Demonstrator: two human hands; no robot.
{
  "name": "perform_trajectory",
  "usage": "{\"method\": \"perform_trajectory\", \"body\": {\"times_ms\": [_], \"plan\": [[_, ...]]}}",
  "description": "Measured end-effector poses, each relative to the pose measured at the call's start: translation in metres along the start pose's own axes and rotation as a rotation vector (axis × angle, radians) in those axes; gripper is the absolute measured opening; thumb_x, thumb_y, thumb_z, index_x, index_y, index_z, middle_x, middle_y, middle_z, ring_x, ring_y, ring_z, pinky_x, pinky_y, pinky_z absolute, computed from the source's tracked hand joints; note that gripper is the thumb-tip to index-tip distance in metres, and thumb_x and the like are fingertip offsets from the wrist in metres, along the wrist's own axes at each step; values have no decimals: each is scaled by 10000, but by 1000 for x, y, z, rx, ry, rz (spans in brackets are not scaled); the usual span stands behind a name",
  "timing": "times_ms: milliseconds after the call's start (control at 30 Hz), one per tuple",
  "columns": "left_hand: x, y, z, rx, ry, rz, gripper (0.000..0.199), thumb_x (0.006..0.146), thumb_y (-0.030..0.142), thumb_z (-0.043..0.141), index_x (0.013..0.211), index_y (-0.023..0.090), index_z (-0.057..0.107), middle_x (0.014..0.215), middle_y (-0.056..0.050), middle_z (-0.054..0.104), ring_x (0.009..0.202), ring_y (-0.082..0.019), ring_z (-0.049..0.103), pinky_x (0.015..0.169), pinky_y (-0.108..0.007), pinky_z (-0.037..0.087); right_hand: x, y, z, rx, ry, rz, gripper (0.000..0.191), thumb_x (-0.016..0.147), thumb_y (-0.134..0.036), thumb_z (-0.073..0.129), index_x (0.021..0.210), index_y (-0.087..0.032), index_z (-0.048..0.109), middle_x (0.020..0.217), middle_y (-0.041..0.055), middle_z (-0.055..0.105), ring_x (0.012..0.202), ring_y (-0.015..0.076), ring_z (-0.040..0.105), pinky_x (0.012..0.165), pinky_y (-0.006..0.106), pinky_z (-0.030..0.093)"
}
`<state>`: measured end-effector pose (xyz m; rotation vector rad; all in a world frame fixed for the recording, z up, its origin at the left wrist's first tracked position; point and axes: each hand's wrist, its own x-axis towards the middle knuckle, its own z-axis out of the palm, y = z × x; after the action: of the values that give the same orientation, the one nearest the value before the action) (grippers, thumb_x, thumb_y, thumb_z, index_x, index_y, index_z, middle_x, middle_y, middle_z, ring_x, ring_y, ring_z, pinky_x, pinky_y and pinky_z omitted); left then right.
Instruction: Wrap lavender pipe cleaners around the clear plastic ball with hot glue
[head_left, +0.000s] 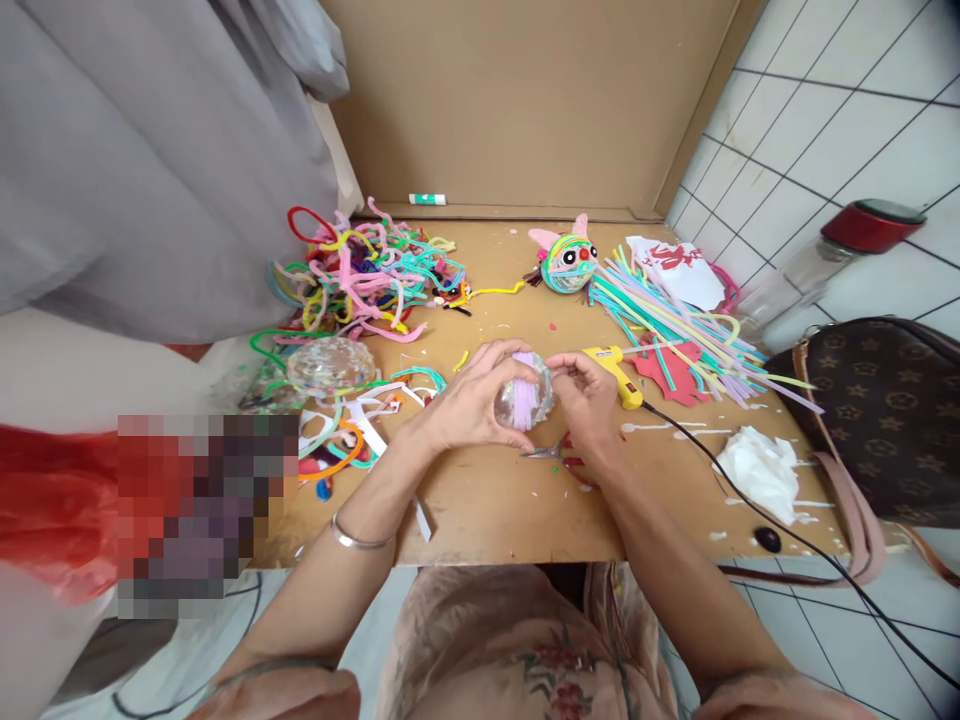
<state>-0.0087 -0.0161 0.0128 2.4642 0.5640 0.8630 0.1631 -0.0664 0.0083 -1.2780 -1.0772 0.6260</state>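
A clear, round plastic piece [544, 388] with lilac strips across its middle is above the table, near its front half. My left hand [480, 395] is wrapped round it from the left, fingers over the top and thumb below. On its right side, my right hand [583, 385] has thumb and index finger pinched together at the edge; whatever lies between those fingertips is too small to make out. Scissors [549, 453] with red handles lie below the piece, partly behind my right wrist. Just right of my right hand is a yellow glue gun [621, 375].
Tangled fuzzy stems [360, 270] and another clear plastic piece [330, 366] are at the left. A decorated ball [568, 268] with pink ears stands at the back. Straight stems [667, 310], crumpled tissue [759, 472], a black cable and a brown bag [877, 410] occupy the right.
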Motion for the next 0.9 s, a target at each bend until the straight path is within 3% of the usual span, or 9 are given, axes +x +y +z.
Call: {"method": "perform_trajectory", "body": {"times_ms": [133,333,567,733,900], "plan": [[-1,1,0,58,-4,3,655,628,461,848,1159,219,551,1380,-168,464,1308,-336,462,1088,-500,403,0,2,0,-9,4,-11,169,645,-245,541,751,-192,661,664,-17,613,593,119,523,557,251,432],[0,2,6,-18,121,-43,593,631,291,835,1144,216,548,1357,-142,481,1293,-291,491,1084,-454,415,2,3,-2,-14,-38,-50,159,672,-256,573,785,-195,666,710,-5,621,646,133,548,609,270,456],[4,-4,7,-274,274,-226,624,563,304,858,1110,200,577,1302,-141,557,1307,-293,499,1100,-451,383,2,1,-3,-32,16,-155,107,740,-242,559,770,-209,657,734,-1,648,684,145,568,661,290,466],[4,-10,7,-384,279,-303,646,559,332,846,1131,191,582,1276,-120,582,1196,-268,572,1043,-410,421,0,1,-5,-99,57,-250,106,762,-218,547,775,-206,652,743,1,645,699,149,563,682,303,471],[4,-9,9,-383,256,-305,625,564,298,832,1132,186,597,1241,-101,595,1126,-248,589,1000,-390,450,7,-14,-8,-222,-13,-399,146,777,-159,517,817,-207,648,766,5,625,716,150,572,686,303,475]]}}
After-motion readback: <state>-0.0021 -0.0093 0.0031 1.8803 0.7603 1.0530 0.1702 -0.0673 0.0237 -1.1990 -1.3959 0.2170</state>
